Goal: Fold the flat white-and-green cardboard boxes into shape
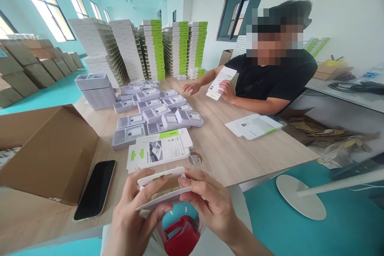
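Both my hands hold one small white cardboard box (168,197) over the table's near edge, its open end facing me. My left hand (135,208) grips the left side, fingers across the top flap and thumb below. My right hand (210,204) pinches the right side, its fingers closed near a side flap. Just beyond lie flat printed box blanks (160,148), white and green with a product picture. Behind them is a loose heap of pale lilac plastic trays (153,108), several with a white piece inside.
A co-worker (267,76) across the table holds a white-green box (222,82). More blanks (253,126) lie at right. A phone (95,190) and brown carton (51,152) stand left. Tall box stacks (153,50) rise behind; a red container (181,236) is below.
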Demonstrator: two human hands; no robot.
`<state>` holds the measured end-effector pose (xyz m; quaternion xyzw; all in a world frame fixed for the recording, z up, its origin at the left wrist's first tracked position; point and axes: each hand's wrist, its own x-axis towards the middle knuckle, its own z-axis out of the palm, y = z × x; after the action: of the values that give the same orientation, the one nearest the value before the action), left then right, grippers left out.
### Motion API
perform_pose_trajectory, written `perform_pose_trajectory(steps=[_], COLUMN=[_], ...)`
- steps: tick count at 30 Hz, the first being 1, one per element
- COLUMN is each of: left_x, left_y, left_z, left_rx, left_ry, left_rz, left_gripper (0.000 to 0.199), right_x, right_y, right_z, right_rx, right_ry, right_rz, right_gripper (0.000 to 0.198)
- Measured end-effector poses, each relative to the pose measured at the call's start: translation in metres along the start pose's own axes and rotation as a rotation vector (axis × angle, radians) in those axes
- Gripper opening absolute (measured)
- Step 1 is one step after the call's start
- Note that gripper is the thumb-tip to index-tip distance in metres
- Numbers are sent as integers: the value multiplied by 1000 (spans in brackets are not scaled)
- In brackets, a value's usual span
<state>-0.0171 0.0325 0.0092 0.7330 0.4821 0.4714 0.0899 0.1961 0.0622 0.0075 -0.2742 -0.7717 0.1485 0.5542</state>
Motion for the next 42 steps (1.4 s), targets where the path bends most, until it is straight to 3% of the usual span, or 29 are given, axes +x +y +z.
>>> perform_pose_trajectory(steps=[3, 7, 9, 12, 14, 19, 21, 24, 28, 32, 36, 42], left_x=[-12, -11, -6, -5, -9, -22, -21, -16, -13, -9, -4, 6], left_y=[23, 43, 46, 39, 27, -7, -9, 3, 21, 26, 28, 36], left_z=[8, 21, 27, 35, 35, 21, 19, 27, 43, 45, 41, 40], left_rx=[-255, -375, -469, -730, -766, -415, -370, -522, -891, -981, -955, -992], left_ry=[40, 130, 212, 412, 487, 327, 319, 389, 533, 577, 580, 552], left_rz=[-269, -407, -397, -348, -331, -154, -138, -283, -579, -742, -775, -861], left_gripper=[40, 50, 44, 19, 19, 12, 11, 22, 17, 28, 43, 41], right_x=[-4, -9, -10, -11, -12, -14, -14, -12, -2, 7, 13, 28], right_y=[-3, -8, -8, -6, -3, -2, -8, -26, -44, -41, -41, -50], right_z=[6, 10, 11, 10, 9, 10, 17, 35, 59, 59, 53, 58], right_rx=[4, -3, 5, 26, 34, 81, 136, 377, 730, 841, 825, 798], right_ry=[37, 105, 106, 88, 87, 105, 129, 301, 543, 552, 533, 615], right_rz=[17, 118, 117, 69, 58, 97, 205, 519, 830, 912, 1003, 1053], right_gripper=[28, 37, 41, 49, 51, 52, 40, 12, 36, 42, 36, 33])
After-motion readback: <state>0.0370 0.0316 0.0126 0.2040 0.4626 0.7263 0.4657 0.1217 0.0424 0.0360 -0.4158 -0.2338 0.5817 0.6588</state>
